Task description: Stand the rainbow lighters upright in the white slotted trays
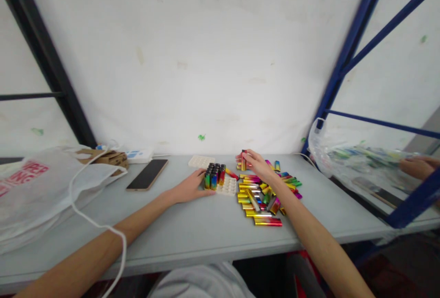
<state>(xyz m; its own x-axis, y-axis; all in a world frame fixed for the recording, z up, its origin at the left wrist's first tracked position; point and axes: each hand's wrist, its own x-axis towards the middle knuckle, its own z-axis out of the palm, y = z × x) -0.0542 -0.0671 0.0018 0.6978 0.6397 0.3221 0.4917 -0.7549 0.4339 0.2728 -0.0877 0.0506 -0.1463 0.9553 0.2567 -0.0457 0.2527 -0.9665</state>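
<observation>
1 glossy lighter (244, 165) stands upright, pinched in the right hand (256, 162), just right of the frame's centre. To its left, the left hand (193, 188) curls around standing lighters (215, 179) on a white tray (227, 187); how firmly it grips, I cannot tell. The step looks like handling 1 lighter singly; the next move probably calls for a vertical hold. Loose lighters (267, 196) lie right of lower centre.

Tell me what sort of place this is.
Probably a shared workroom: shiny coloured cases lie piled beside a partly filled tray on a grey table, and another person's hand shows beyond the blue metal frame.
</observation>
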